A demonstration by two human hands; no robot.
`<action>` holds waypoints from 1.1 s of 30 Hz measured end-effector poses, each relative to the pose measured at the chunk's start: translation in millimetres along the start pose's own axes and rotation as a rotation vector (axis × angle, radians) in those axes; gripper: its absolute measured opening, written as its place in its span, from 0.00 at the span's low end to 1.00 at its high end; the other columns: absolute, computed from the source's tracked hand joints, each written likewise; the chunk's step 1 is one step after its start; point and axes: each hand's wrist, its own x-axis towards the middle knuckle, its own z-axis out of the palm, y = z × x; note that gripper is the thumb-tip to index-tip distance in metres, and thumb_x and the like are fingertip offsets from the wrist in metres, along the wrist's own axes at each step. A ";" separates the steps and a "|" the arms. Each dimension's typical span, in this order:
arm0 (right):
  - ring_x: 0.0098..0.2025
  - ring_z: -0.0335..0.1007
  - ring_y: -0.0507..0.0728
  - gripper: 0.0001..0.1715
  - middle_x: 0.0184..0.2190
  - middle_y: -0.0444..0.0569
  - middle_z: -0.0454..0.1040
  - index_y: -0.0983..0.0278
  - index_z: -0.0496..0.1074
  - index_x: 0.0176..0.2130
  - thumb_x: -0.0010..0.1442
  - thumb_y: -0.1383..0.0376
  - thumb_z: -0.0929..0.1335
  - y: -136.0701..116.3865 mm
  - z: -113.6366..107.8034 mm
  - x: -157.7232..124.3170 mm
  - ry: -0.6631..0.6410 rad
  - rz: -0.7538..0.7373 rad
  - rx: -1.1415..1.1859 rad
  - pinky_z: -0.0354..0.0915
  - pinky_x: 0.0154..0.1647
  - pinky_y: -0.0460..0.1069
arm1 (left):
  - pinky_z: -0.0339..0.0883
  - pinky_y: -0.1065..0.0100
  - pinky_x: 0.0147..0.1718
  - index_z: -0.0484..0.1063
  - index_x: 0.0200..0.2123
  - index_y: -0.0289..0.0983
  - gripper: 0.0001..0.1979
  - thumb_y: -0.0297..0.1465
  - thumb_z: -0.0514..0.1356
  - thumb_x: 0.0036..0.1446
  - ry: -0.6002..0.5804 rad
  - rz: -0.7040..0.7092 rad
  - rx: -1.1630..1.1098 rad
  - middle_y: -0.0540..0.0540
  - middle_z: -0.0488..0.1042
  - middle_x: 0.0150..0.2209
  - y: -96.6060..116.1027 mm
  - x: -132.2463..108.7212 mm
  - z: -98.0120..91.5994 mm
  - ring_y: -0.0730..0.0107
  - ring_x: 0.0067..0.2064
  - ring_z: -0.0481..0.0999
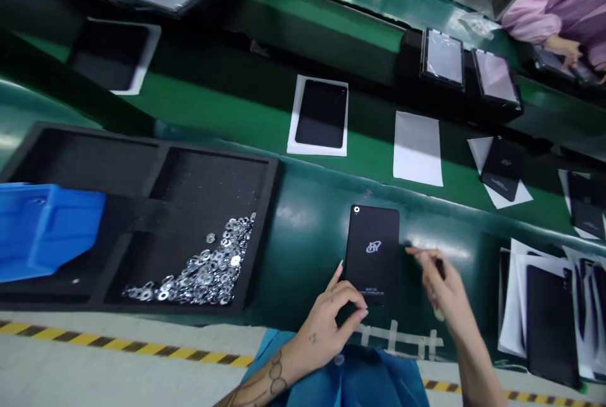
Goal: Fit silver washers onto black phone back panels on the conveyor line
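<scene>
My left grip is half-closed on the near-left edge of the slim black rectangular tablet, its long axis running near to far. My pinched right grip sits just right of it, apart; I cannot tell whether it holds anything.

Factory assembly line; green conveyor belt runs beyond the left hand and right hand; black foam tray of metal washers lies left of them; yellow-black floor tape behind; co-worker's pink sleeve far past the right hand.

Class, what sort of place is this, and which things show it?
Probably a factory assembly line: a green conveyor belt, black tablets on white sheets, and a foam tray of metal washers.
</scene>
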 end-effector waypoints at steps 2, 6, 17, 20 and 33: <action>0.14 0.48 0.51 0.33 0.17 0.37 0.58 0.55 0.79 0.56 0.62 0.38 0.75 21.3 1.8 -25.8 -0.066 0.133 0.008 0.49 0.12 0.47 | 0.40 0.35 0.78 0.74 0.39 0.40 0.05 0.28 0.62 0.72 -0.042 -0.008 0.002 0.52 0.77 0.36 3.6 3.1 -3.1 0.70 0.40 0.80; 0.14 0.46 0.50 0.39 0.19 0.40 0.65 0.54 0.77 0.62 0.60 0.39 0.76 40.0 20.1 -44.5 -0.102 0.262 0.147 0.51 0.13 0.48 | 0.49 0.39 0.78 0.74 0.39 0.40 0.05 0.28 0.62 0.71 -0.123 -0.017 0.021 0.52 0.78 0.36 9.0 10.9 -10.7 0.70 0.40 0.81; 0.15 0.54 0.48 0.34 0.26 0.43 0.74 0.57 0.83 0.52 0.50 0.47 0.83 -53.9 1.5 38.8 0.105 -0.129 0.203 0.50 0.09 0.45 | 0.79 0.59 0.55 0.80 0.42 0.37 0.13 0.42 0.64 0.72 0.114 -0.011 -0.208 0.43 0.80 0.41 -24.2 14.1 -39.4 0.63 0.45 0.83; 0.16 0.46 0.46 0.38 0.20 0.36 0.61 0.62 0.81 0.56 0.51 0.50 0.83 -108.6 -38.9 82.2 0.199 -0.279 0.211 0.46 0.10 0.43 | 0.79 0.68 0.42 0.81 0.41 0.37 0.14 0.43 0.65 0.71 0.165 -0.010 -0.208 0.42 0.79 0.40 -28.4 6.4 -47.1 0.65 0.41 0.82; 0.21 0.58 0.50 0.33 0.25 0.39 0.66 0.64 0.78 0.52 0.59 0.44 0.75 -111.8 -7.1 166.5 0.237 -0.508 0.006 0.55 0.18 0.44 | 0.79 0.64 0.41 0.80 0.44 0.41 0.08 0.31 0.60 0.74 0.309 0.301 0.067 0.43 0.80 0.40 -31.6 5.2 -42.8 0.62 0.41 0.83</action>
